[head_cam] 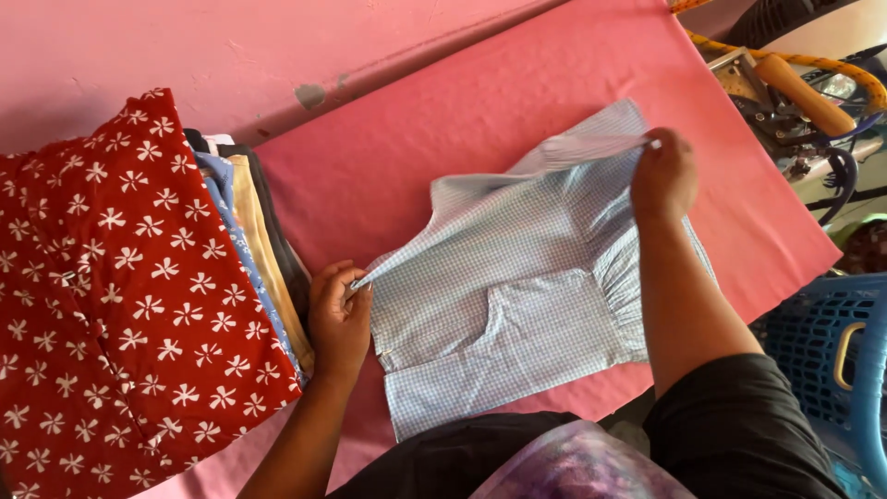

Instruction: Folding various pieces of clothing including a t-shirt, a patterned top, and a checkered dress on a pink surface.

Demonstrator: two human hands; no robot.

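Our fingers [344, 277] pinch the pale checked garment [517, 277] at both ends: left hand [339, 319] grips one corner beside the red flowered cloth [120, 305] topping a folded stack [263, 249], right hand [662, 176] clamps the far edge over the pink table [443, 139].

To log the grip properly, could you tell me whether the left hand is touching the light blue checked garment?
Touching. The head view shows the left hand pinching a corner of the light blue checked garment between its fingers.
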